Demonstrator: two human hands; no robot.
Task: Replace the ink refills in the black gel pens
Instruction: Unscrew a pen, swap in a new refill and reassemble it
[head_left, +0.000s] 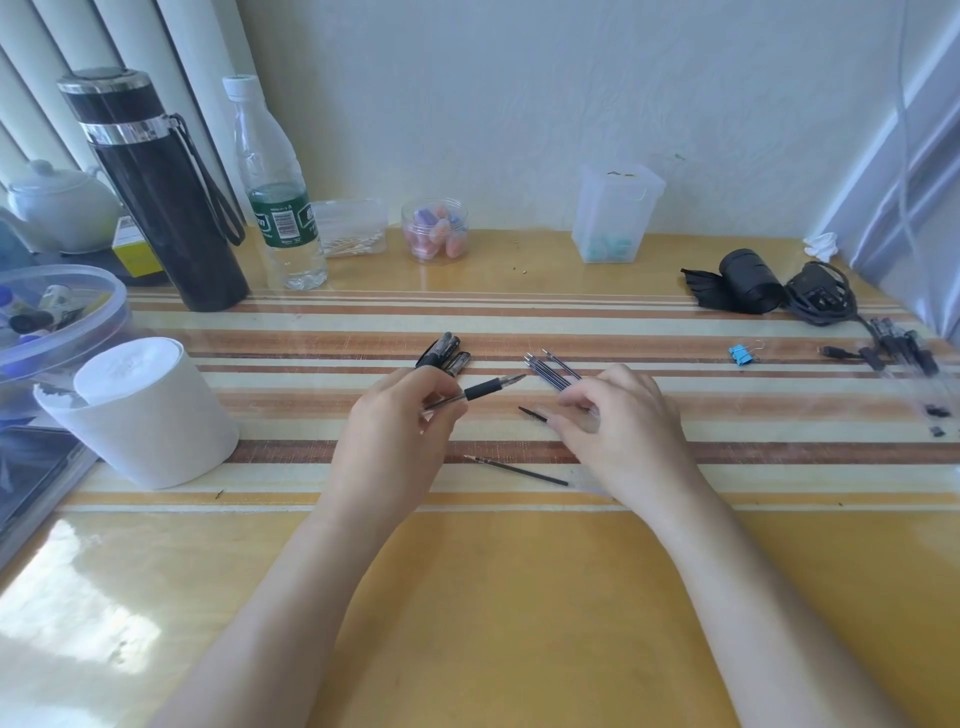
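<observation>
Table edge: the glossy striped table (519, 597) lies bare and yellow between the forearms; clutter lines its left, back and right sides.
Left hand: the left hand (400, 421) is closed around a black gel pen (480, 389), tip pointing right, raised just off the stripes.
Right hand: the right hand (618, 415) hovers palm down, fingers loosely curled, over the near ends of a fan of thin refills (550, 369); whether it grips one is hard to tell.
Loose parts: 1 slim dark refill (514, 469) lies near the wrists; a short black tip piece (532, 413) sits beside the right fingers.
Spare pens: capped black pens (447, 353) cluster behind the left hand.
Left side: a white paper roll (140, 410), a tall black flask (161, 197).
</observation>
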